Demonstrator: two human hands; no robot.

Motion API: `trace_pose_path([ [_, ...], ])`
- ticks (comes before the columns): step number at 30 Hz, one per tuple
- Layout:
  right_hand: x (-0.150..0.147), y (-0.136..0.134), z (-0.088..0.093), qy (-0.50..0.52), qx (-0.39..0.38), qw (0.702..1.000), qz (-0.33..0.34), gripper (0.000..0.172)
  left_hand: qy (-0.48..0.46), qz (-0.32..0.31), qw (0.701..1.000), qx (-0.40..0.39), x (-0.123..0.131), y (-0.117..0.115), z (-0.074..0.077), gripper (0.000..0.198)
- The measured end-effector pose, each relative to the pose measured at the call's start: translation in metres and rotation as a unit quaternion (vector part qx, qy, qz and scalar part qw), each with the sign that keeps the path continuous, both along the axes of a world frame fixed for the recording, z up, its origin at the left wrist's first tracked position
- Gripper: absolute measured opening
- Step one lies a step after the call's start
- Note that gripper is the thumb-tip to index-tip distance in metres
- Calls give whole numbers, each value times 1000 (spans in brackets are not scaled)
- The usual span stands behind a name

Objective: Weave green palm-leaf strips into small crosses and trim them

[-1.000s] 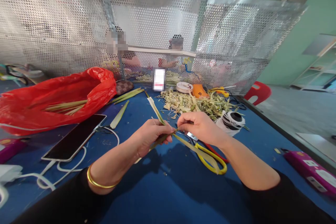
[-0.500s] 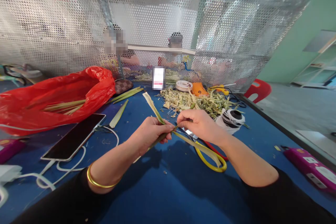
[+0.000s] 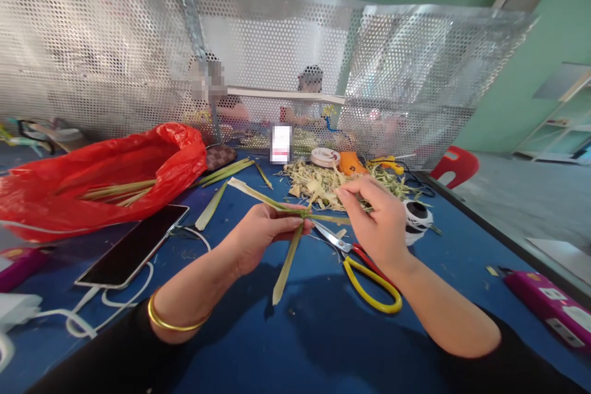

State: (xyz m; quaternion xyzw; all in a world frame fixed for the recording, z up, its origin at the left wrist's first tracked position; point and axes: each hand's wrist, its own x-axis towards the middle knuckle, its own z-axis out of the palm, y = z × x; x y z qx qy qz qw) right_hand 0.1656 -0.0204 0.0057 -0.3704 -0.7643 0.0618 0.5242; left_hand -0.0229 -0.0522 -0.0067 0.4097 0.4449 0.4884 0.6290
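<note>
Head view. The left hand [image 3: 258,231] is clamped on crossed leaf strips [image 3: 287,263], thumb above and fingers beneath; the crossing lies just beyond the tips of the scissors [image 3: 373,289], the landmark here. One strip runs toward the wearer, left of the scissors; another slants away to the far left; a third extends rightward above the blades. The right hand [image 3: 379,221] is raised above the scissors, partly covering the red handle, its thumb and index fingertips close together; whether they grip anything cannot be told. Beyond the scissors lies a heap of leaf scraps [image 3: 300,177]; to their far right stands a spool [image 3: 417,235] of white thread. Well left of them are a phone [image 3: 133,246] and, farther off, a red bag [image 3: 50,188].
</note>
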Motion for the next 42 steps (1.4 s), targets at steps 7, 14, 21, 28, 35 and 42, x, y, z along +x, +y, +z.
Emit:
trace_pose_path([
  [7,-34,-19,-30,-20,-326,934,145,27,-41,68,996,38,5,0,-3,26],
  [14,-38,-20,-38,-14,-259,953,156,26,-67,107,992,0,11,-2,-5,23],
  [21,-33,-20,-28,-92,-182,966,162,26,-112,109,988,-17,11,-2,-5,18],
  [28,-35,-22,-33,-118,-158,970,139,25,-108,105,988,-36,11,-3,-4,20],
  [35,-23,-22,-28,-137,45,989,-10,20,-114,84,989,-52,6,-1,-1,19],
  [42,-21,-9,-29,-253,44,966,-1,21,-26,121,992,0,11,-1,-8,21],
])
